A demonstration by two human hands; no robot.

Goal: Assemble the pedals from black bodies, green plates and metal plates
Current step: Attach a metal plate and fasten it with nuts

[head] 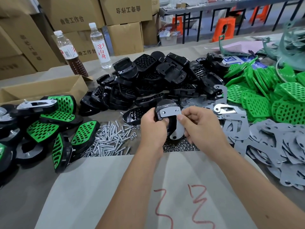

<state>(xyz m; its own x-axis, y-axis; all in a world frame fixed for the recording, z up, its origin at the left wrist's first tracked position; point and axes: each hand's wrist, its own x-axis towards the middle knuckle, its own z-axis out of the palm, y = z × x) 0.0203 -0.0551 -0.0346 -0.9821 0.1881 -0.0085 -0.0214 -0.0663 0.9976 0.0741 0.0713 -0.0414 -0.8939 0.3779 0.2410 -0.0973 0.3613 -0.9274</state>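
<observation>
My left hand (154, 128) grips a black pedal body (165, 106) from the left, held above the table. A grey metal plate (177, 129) lies against the body's near face, with two screw ends showing through its upper strip. My right hand (200, 124) pinches the plate's right edge with thumb and fingers. Behind my hands rises a heap of black bodies (158, 80). Green perforated plates (264, 93) are piled at the right, and grey metal plates (272, 142) are spread along the right front.
Finished green-and-black pedals (49, 124) lie at the left, by an open cardboard box (49, 88). Screws (109, 139) and nuts (179, 146) are strewn just ahead of a cardboard sheet (148, 187). Two bottles (99, 45) and stacked cartons stand behind.
</observation>
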